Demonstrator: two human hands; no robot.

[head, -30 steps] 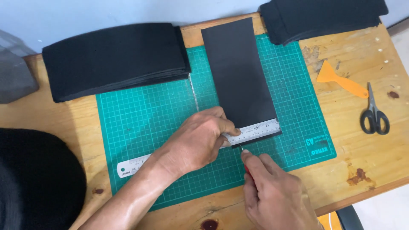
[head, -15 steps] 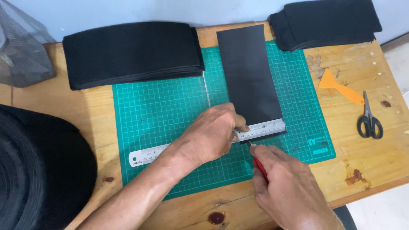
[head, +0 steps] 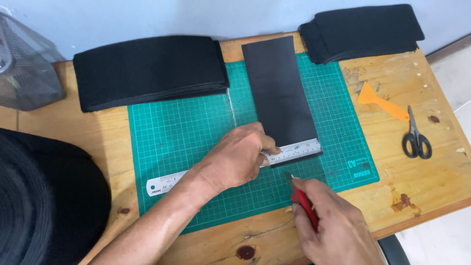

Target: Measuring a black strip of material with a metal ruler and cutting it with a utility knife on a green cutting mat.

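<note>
Left fingers: our left hand (head: 235, 159) lies flat on the steel ruler (head: 294, 149), fingers pressed together and bearing down on it, thumb tucked against the near edge.
Right fingers: our right hand (head: 333, 228) pinches a red knife (head: 303, 203); the fingers are closed round its handle, the blade tip close to the ruler's near edge, though we cannot tell whether it touches the mat.
Ruler: it runs crosswise over the near end of the black strip (head: 280, 95), slightly tilted, its left end lying on the green cutting mat (head: 181, 132).
Black strip: it lies lengthwise on the mat, its far end reaching past the mat onto the wooden surface (head: 431, 181).
Left of strip: a broad stack of black pieces (head: 149, 71) overlaps the mat's far edge.
Right far corner: a second black stack (head: 363, 32).
Right side: an orange scraper (head: 380, 100) and scissors (head: 416, 137), well apart from the mat.
Far left: a wire mesh basket (head: 24, 68).
</note>
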